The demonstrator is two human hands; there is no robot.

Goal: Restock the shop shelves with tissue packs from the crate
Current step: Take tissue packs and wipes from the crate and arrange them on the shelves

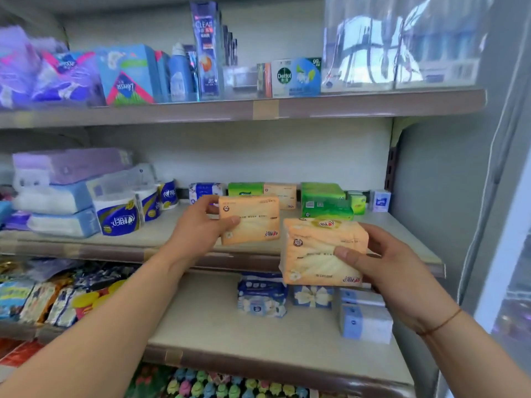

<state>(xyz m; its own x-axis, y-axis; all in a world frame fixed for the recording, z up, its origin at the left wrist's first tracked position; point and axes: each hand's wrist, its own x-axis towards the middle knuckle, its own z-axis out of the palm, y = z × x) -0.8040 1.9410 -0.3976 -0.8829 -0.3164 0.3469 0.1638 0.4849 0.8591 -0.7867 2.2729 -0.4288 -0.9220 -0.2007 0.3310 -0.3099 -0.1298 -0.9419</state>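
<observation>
On the middle shelf (161, 235): a third orange pack (283, 193) stands at the back, just beside green packs (324, 201).
Left hand (201, 228): grasps the left orange pack (253, 222) by its left end, thumb on the front, over the shelf board.
Right hand (385, 262): grasps the right orange pack (316, 254) from its right side, thumb across the front, lower, before the shelf edge.
Shelf's left part: toilet rolls (117, 215).
</observation>
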